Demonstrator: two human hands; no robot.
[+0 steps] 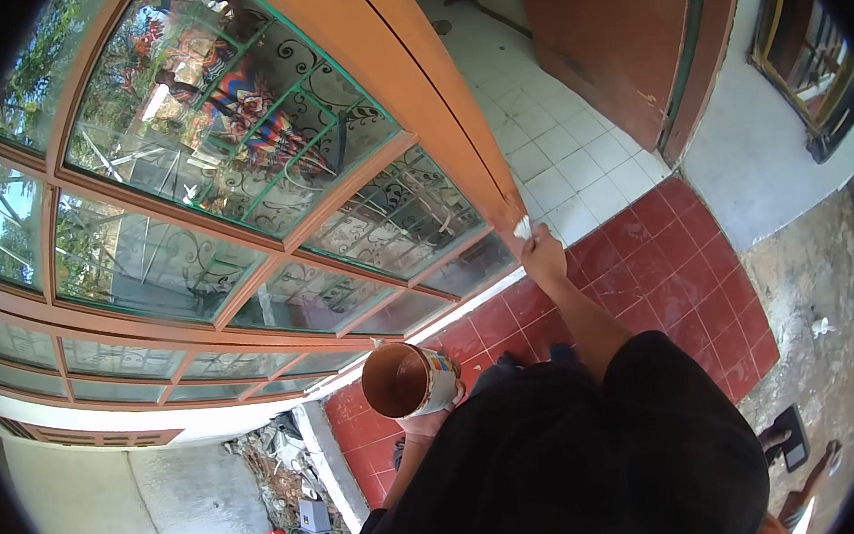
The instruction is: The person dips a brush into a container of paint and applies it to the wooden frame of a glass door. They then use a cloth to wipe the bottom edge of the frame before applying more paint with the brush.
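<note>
My right hand (544, 257) is closed round a small brush (523, 228), its pale end against the orange-brown wooden frame (454, 94) near the lower end of the upright. Lower down, my left hand (429, 423) holds a paint can (411, 379) from below and the side. The can's open mouth faces me and shows brown paint on its inner wall. Glass panes (234, 111) with reflections fill the wooden window frame beside my hands.
Red floor tiles (637, 260) lie under me, and white tiles (559, 156) run past the brown door (619, 31). At the lower right another person's hand (776, 438) is by a dark phone-like device (794, 439). Rubble (280, 459) lies at the lower left.
</note>
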